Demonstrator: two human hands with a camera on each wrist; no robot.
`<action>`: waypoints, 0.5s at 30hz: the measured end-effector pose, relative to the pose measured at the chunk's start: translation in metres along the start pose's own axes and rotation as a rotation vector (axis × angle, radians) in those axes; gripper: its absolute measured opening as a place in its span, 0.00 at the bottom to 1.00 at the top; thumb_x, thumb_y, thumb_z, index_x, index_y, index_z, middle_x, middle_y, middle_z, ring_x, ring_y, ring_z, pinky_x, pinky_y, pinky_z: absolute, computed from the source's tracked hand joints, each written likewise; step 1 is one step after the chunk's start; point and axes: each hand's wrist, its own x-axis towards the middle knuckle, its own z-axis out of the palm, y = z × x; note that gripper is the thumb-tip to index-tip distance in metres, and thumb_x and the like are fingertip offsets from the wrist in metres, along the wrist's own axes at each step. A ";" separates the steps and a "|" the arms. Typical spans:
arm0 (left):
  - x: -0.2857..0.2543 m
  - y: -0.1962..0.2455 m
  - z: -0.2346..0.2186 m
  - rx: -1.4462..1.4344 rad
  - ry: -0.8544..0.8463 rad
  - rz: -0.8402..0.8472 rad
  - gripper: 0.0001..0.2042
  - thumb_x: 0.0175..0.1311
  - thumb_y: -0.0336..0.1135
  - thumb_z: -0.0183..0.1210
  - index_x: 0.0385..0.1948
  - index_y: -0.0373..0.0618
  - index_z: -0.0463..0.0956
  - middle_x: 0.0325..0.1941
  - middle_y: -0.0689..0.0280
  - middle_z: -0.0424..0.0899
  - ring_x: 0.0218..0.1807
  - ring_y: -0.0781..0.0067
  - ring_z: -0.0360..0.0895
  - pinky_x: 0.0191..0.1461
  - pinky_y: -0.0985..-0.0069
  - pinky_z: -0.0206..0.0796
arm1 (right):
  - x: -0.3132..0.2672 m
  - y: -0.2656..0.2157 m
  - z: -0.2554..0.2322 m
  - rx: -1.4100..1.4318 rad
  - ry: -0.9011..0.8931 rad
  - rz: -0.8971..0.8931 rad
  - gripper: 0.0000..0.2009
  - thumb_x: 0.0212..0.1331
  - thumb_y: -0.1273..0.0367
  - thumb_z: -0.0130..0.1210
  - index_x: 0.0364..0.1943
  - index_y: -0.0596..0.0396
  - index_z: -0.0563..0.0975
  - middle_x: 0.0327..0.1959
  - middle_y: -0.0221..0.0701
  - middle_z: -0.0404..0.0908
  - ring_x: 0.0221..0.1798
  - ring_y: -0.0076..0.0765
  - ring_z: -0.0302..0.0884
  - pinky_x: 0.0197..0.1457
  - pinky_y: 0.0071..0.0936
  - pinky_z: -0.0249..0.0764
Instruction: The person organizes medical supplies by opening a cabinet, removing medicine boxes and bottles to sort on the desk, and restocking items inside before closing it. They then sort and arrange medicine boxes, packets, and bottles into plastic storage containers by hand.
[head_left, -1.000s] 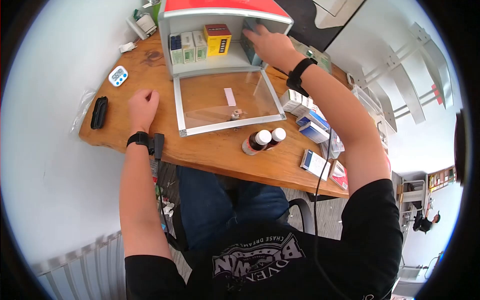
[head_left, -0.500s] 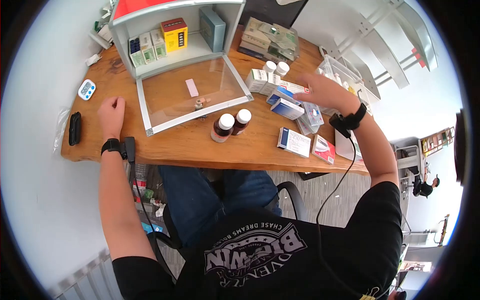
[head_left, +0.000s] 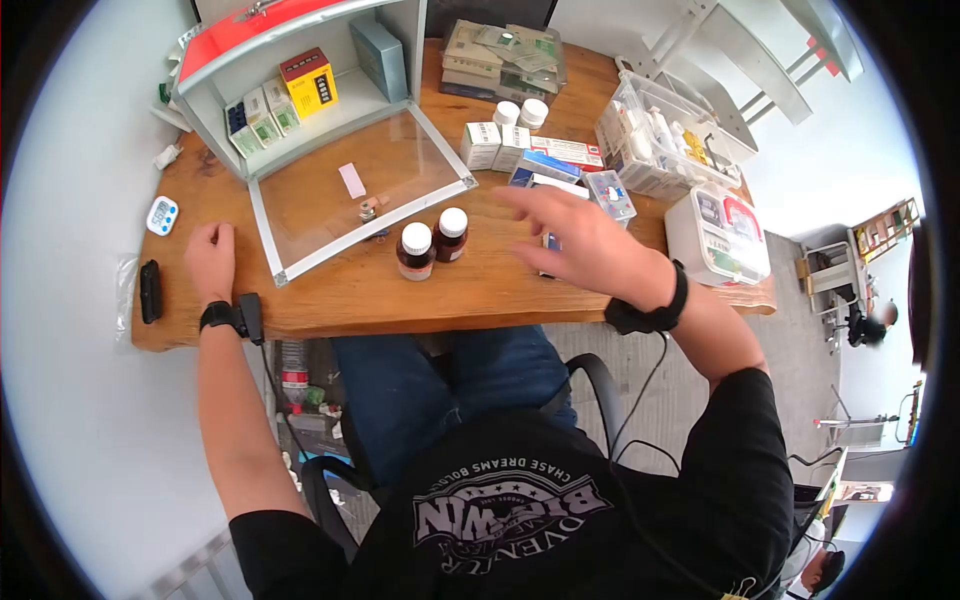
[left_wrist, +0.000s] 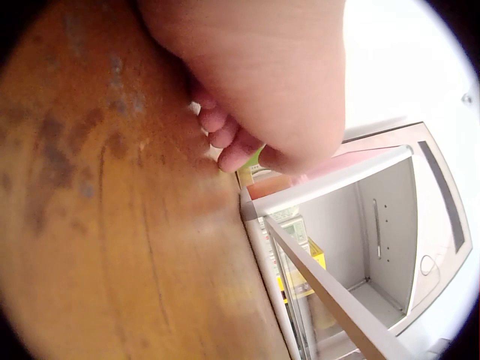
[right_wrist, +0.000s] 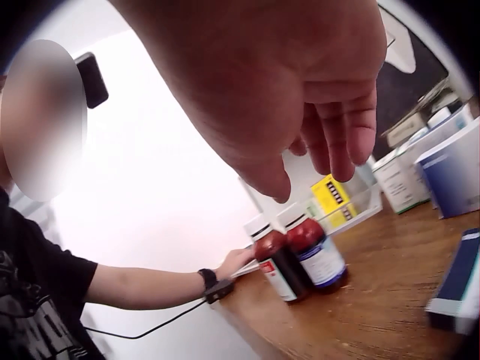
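My right hand [head_left: 590, 245] hovers over the right part of the table with fingers and thumb apart, holding nothing. It hides some of the blue-and-white medicine boxes [head_left: 550, 168] below it. Left of its fingertips stand two brown medicine bottles with white caps, one nearer [head_left: 416, 262] and one behind [head_left: 452, 242]. My left hand [head_left: 210, 262] rests on the wood near the left edge, fingers loosely curled around nothing. A red-topped medicine cabinet [head_left: 290, 45] holds a yellow box [head_left: 312, 85], a blue-grey box [head_left: 378, 60] and several small cartons [head_left: 262, 118].
The cabinet's clear door [head_left: 310, 215] lies folded down on the table. At the right are a clear bin [head_left: 640, 150] and a white case [head_left: 718, 235]. White-capped bottles [head_left: 533, 113] stand behind the cartons. A timer [head_left: 162, 215] and a black case [head_left: 150, 292] lie far left.
My right hand let go of the blue-grey box inside the cabinet, swung right over the medicine boxes, then came nearer and left toward the brown bottles. My left hand stays resting on the table.
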 end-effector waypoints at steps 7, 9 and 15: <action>0.001 0.004 -0.004 0.024 0.000 -0.040 0.14 0.68 0.39 0.62 0.41 0.34 0.86 0.40 0.53 0.88 0.42 0.55 0.85 0.51 0.65 0.75 | 0.057 -0.007 0.038 -0.174 -0.150 -0.130 0.26 0.64 0.59 0.67 0.64 0.50 0.76 0.48 0.41 0.85 0.44 0.53 0.87 0.49 0.41 0.83; 0.003 -0.001 0.002 -0.031 0.005 -0.079 0.15 0.67 0.39 0.63 0.41 0.34 0.86 0.40 0.53 0.88 0.42 0.54 0.85 0.51 0.65 0.75 | 0.058 -0.013 0.033 -0.198 -0.132 -0.078 0.26 0.65 0.57 0.66 0.64 0.51 0.75 0.46 0.41 0.85 0.46 0.54 0.86 0.49 0.43 0.83; 0.005 -0.006 0.001 -0.040 -0.049 -0.080 0.16 0.67 0.41 0.63 0.42 0.34 0.86 0.41 0.52 0.88 0.42 0.54 0.85 0.50 0.65 0.74 | 0.060 0.004 0.024 -0.164 0.108 -0.100 0.25 0.63 0.57 0.69 0.60 0.54 0.79 0.44 0.41 0.84 0.46 0.49 0.85 0.50 0.42 0.82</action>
